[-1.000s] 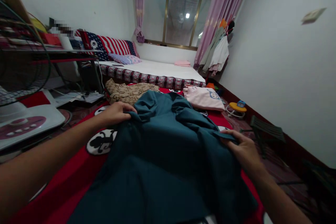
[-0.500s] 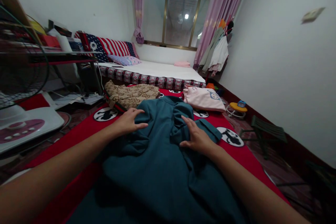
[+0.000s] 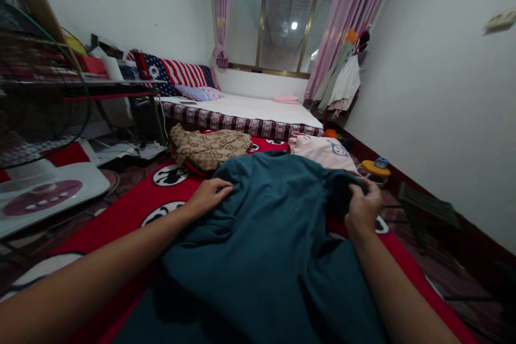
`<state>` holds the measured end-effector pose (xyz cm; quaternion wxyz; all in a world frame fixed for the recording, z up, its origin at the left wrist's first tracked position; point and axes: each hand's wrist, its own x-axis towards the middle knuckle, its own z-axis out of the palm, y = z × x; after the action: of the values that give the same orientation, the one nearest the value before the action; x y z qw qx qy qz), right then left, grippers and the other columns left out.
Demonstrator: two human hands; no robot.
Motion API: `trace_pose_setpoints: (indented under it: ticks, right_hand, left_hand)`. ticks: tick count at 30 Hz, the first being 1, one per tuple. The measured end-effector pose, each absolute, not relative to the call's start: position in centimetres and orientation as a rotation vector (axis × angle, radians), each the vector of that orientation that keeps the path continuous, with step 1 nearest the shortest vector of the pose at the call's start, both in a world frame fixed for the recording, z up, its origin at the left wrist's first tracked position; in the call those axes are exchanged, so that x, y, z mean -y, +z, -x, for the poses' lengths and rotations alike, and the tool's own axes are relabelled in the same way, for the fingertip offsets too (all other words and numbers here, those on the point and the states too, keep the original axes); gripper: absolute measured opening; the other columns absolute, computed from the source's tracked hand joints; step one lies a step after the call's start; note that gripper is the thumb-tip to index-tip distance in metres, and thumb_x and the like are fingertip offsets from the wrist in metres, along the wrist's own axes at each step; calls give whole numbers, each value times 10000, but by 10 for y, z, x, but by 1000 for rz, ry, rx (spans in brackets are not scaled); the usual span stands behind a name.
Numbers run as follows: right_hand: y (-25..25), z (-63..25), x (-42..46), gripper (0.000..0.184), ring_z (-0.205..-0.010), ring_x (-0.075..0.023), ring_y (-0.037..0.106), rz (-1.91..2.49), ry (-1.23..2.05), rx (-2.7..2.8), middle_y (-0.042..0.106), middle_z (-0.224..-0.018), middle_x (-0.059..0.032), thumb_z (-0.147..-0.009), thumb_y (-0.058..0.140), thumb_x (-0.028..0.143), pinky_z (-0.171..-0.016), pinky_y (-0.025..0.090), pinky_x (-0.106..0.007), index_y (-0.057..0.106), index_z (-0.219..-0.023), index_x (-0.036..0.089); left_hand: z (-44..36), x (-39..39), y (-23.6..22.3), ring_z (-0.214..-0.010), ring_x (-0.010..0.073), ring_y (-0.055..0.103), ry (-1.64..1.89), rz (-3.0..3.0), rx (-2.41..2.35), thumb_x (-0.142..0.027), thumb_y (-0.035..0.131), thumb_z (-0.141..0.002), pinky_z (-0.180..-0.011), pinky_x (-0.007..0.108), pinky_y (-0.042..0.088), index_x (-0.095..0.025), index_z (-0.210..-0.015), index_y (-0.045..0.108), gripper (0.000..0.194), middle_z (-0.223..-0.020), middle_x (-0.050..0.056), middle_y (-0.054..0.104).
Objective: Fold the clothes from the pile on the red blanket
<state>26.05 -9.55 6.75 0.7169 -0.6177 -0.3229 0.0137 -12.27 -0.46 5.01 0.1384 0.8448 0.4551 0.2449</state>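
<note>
Red cloth (image 3: pixel 116 226) before me, left hand (image 3: pixel 206 197) at the teal garment's (image 3: pixel 274 226) left shoulder, whether pinching I can't tell, tan patterned fabric (image 3: pixel 213 149) behind, teal garment spread mid-cloth, folded pink garment (image 3: pixel 322 152) beyond, right hand (image 3: pixel 365 207) clamped on the teal sleeve (image 3: pixel 339 189)

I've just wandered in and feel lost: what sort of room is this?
Probably a bedroom in a home: a bed stretches below the window, clothes hang by a curtain, and a teal garment is spread in front.
</note>
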Motion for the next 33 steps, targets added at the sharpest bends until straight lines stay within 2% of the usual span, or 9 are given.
trace_pose_setpoints:
  ticks: [1, 3, 5, 8, 12, 17, 25, 30, 33]
  right_hand:
    - [61, -247, 95, 377, -864, -202, 595, 1382, 129, 811, 630, -939, -39, -691, 585, 379, -827, 478, -358, 598, -1017, 191]
    - [46, -219, 94, 373, -881, -228, 611, 1462, 289, 1011, 659, -934, -60, -682, 620, 412, -857, 474, -398, 635, -981, 189]
    - [32, -200, 93, 345, -931, -256, 611, 1526, 343, 1229, 672, -965, -84, -686, 615, 416, -903, 451, -436, 657, -940, 186]
    - [20, -194, 92, 273, -1007, -264, 595, 1544, 277, 1462, 673, -1009, -81, -711, 593, 374, -962, 409, -446, 676, -907, 203]
    - [16, -200, 95, 239, -1044, -253, 583, 1515, 271, 1497, 666, -1053, -76, -769, 557, 361, -972, 399, -429, 678, -922, 223]
    - [17, -198, 99, 215, -1085, -268, 557, 1590, 276, 1497, 644, -1120, -69, -789, 555, 343, -968, 389, -446, 688, -927, 244]
    - [12, -195, 100, 185, -1134, -277, 530, 1637, 320, 1446, 618, -1155, -49, -809, 560, 340, -983, 373, -453, 700, -917, 285]
    - [9, -196, 102, 170, -1152, -279, 521, 1649, 341, 1433, 609, -1173, -38, -823, 568, 355, -1007, 355, -468, 692, -929, 309]
    - [8, -196, 102, 166, -1160, -283, 516, 1664, 340, 1431, 602, -1184, -39, -827, 570, 360, -1009, 359, -473, 693, -930, 317]
  left_hand:
    - [126, -5, 56, -1115, 226, 584, 794, -2453, -1403, -373, 451, -890, -1008, 326, 437, -196, -1094, 704, 370, -1160, 75, 662]
    - [137, -25, 66, -1227, 272, 495, 882, -2510, -1684, -300, 536, -827, -1049, 395, 396, -222, -1190, 656, 390, -1287, 83, 579]
    - [150, -45, 70, -1346, 359, 339, 770, -2512, -1975, -290, 646, -741, -1056, 493, 363, -264, -1345, 534, 615, -1458, 108, 397]
    - [164, -70, 63, -1392, 478, 167, 498, -2403, -2162, -377, 735, -675, -1040, 570, 334, -302, -1464, 359, 877, -1554, 152, 164]
    - [158, -86, 45, -1377, 568, 28, 487, -2351, -2178, -522, 722, -677, -1030, 629, 297, -351, -1459, 352, 882, -1576, 135, 54]
    - [132, -97, 35, -1392, 536, -47, 725, -2324, -2175, -625, 682, -680, -984, 634, 364, -346, -1419, 428, 830, -1589, 103, 7]
    - [113, -159, 33, -1404, 493, -102, 737, -2401, -2187, -579, 699, -697, -1047, 634, 316, -310, -1406, 450, 798, -1589, 79, 54]
    - [112, -210, 35, -1401, 485, -114, 714, -2513, -2135, -457, 686, -754, -1068, 635, 278, -309, -1394, 462, 695, -1587, 66, 74]
    - [109, -231, 35, -1393, 496, -115, 708, -2547, -2114, -463, 674, -753, -1062, 657, 255, -290, -1398, 461, 701, -1584, 68, 109]
